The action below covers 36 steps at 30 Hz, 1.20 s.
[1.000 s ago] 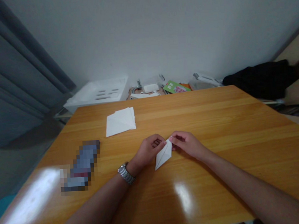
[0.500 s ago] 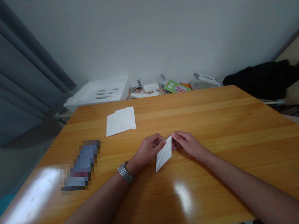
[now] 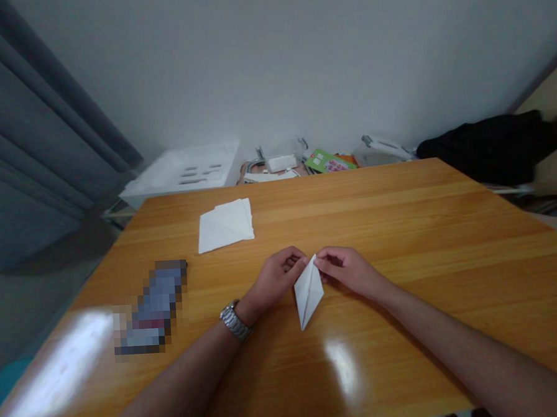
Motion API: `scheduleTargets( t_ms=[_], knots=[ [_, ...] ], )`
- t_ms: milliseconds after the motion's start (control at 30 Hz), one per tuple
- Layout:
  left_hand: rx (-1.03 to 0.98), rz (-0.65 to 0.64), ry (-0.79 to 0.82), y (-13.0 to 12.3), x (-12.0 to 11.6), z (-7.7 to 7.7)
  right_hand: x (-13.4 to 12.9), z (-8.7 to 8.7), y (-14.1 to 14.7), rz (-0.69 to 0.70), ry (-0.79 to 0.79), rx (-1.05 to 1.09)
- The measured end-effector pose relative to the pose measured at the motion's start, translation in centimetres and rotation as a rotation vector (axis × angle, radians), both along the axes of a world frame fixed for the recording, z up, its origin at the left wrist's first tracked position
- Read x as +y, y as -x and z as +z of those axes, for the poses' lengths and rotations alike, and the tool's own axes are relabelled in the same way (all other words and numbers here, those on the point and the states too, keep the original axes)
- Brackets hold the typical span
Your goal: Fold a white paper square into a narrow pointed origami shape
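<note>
A small sheet of white paper [image 3: 309,291], folded to a kite shape with a crease down its middle, hangs between my hands with its long point toward me. My left hand [image 3: 284,271] pinches its upper left edge between thumb and fingers; a silver watch is on that wrist. At the top right edge my right hand [image 3: 344,268] pinches the same paper near its upper tip. Some fingertips of both hands are hidden behind the paper and the thumbs.
Further back on the wooden table [image 3: 376,216] lies a stack of white paper sheets [image 3: 226,225]. A blurred-out dark phone-like object [image 3: 155,305] rests at the left. Behind the table are a white foam tray [image 3: 183,170], a green booklet [image 3: 327,161] and a black cloth [image 3: 485,148].
The folded paper has turned, so its lower point has swung right and toward me. My right fingers have shifted slightly lower and left along its upper tip. My left hand has barely moved.
</note>
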State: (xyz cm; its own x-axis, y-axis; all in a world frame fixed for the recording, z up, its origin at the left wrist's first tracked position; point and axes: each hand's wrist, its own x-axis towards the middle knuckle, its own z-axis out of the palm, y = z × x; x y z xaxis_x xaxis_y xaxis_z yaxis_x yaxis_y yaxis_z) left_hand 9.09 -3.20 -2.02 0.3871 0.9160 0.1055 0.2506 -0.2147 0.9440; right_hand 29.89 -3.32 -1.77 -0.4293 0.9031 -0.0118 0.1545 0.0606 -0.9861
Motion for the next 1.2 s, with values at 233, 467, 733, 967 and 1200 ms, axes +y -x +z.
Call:
scheduleTargets(
  t_ms=[233, 467, 733, 967, 1200],
  knots=[
    [-0.084, -0.033, 0.046, 0.05, 0.09, -0.28, -0.18, 0.43, -0.21, 0.044, -0.051, -0.098],
    [-0.098, -0.005, 0.041, 0.10, 0.34, -0.64, -0.18, 0.56, -0.25, 0.013, -0.086, -0.128],
    [-0.219, 0.037, 0.085, 0.01, 0.45, -0.67, -0.38, 0.58, 0.15, 0.012, -0.063, -0.097],
    [-0.221, 0.016, 0.070, 0.07, 0.38, -0.76, -0.37, 0.48, 0.14, 0.012, -0.071, -0.124],
    [-0.186, -0.017, 0.102, 0.34, 0.28, -0.20, -0.25, 0.49, -0.08, 0.004, -0.117, -0.164]
  ],
)
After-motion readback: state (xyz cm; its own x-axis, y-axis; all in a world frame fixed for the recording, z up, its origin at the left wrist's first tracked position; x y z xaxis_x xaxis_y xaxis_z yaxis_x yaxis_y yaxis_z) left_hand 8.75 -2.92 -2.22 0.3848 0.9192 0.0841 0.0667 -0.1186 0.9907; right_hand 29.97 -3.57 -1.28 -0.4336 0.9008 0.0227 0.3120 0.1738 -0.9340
